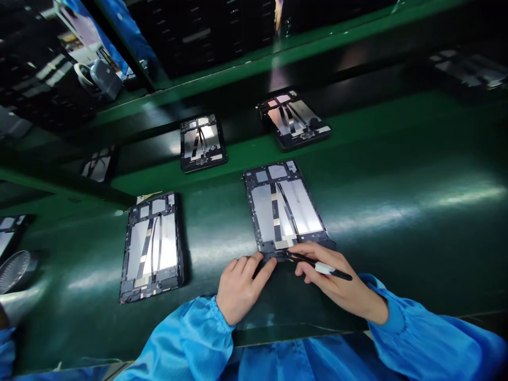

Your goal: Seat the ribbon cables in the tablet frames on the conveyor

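An opened tablet (264,211) lies on the green bench in front of me, its silver inner plate and dark ribbon cables exposed. At its near edge, my left hand (240,286) grips the frame, fingertips and thumb resting on the black border. My right hand (331,270) is closed around a slim black pen-like tool (325,269) with a white section. The tool's tip touches or hovers just over the tablet's lower edge, close to my left thumb; which of the two I cannot tell. What lies under the fingertips is hidden.
Another opened tablet (153,246) lies to the left. Two more, a smaller-looking tablet (202,143) and a tilted tablet (296,121), sit farther back along a dark strip. A green post (79,185) crosses at left, near a round ribbed metallic object (18,270).
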The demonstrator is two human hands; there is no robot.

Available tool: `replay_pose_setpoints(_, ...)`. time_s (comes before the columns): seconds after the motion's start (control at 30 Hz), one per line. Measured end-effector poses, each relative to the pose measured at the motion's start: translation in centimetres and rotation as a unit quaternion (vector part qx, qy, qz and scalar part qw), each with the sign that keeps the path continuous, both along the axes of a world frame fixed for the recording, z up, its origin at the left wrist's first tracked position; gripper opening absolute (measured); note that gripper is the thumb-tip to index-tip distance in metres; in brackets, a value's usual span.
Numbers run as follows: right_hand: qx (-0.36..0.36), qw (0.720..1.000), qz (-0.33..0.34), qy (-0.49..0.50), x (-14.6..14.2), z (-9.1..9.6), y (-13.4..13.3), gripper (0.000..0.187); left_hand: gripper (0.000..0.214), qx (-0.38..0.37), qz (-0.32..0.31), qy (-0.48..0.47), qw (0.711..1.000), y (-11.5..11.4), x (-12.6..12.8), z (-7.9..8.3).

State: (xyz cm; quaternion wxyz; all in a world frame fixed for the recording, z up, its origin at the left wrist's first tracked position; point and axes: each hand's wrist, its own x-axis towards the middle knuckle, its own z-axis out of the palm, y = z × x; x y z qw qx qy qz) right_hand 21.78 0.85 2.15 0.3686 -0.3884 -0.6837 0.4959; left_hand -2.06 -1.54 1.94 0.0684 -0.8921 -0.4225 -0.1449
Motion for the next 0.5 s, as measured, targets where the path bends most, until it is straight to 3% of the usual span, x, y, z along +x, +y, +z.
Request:
replay_pose_setpoints(0.2, 0.027, 1.000, 0.012, 0.009, -0.7, 0.0, 0.2, 0.014, 0.035, 0.001, 0.001, -0.005, 1.000, -0.1, 0.0, 0.0)
replay_pose_setpoints(0.5, 0.009, 0.997, -0.062, -0.037, 0.9, -0.1, 0.3, 0.013, 0.035, 0.017, 0.000, 0.003, 1.000, -0.1, -0.2, -0.3)
